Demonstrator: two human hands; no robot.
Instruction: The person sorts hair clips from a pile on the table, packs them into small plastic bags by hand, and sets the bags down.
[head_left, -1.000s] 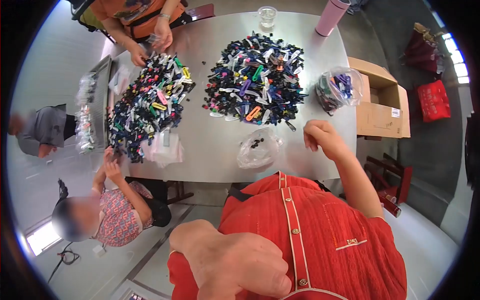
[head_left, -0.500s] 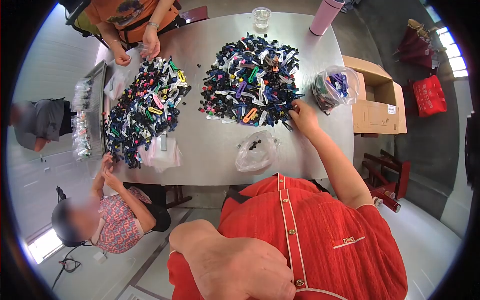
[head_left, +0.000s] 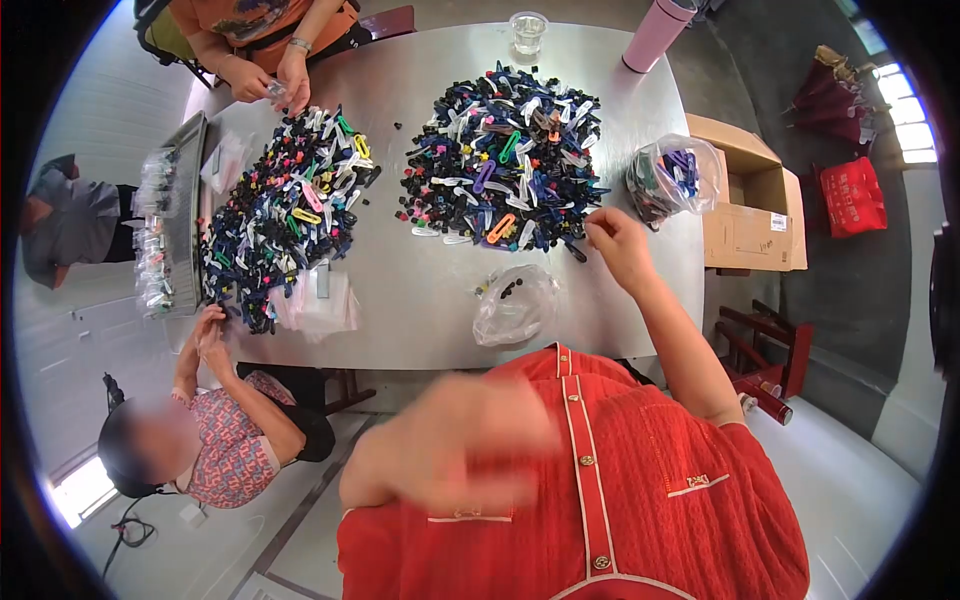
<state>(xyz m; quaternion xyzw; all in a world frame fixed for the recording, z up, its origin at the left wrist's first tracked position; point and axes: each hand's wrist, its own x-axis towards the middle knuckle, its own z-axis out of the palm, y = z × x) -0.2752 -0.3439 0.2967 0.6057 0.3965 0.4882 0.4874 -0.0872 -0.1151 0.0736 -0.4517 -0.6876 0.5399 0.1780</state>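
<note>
My right hand point(head_left: 620, 247) is at the right edge of a big heap of hair clips and small dark pieces point(head_left: 500, 165). Its fingers are curled together in a pinch; whatever they may hold is too small to make out. A dark clip point(head_left: 575, 253) lies on the table just left of it. Smeared by motion, my left hand point(head_left: 470, 440) is in front of my red shirt, below the table edge, so its fingers are unclear. Between my hands and the heap lies a clear plastic bag point(head_left: 513, 305) with a few small black pieces in it.
A clear tub of clips point(head_left: 672, 175) stands right of the heap, beside a cardboard box point(head_left: 755, 235). A cup point(head_left: 528, 35) and pink bottle point(head_left: 658, 35) stand at the back. Two co-workers sit by a second heap point(head_left: 285, 210), near plastic bags point(head_left: 315, 300) and a tray point(head_left: 185, 280).
My left hand has moved up and toward the table, blurring. My right hand has shifted slightly down and right, away from the heap's edge. The co-worker's hands at the top have drawn closer together.
</note>
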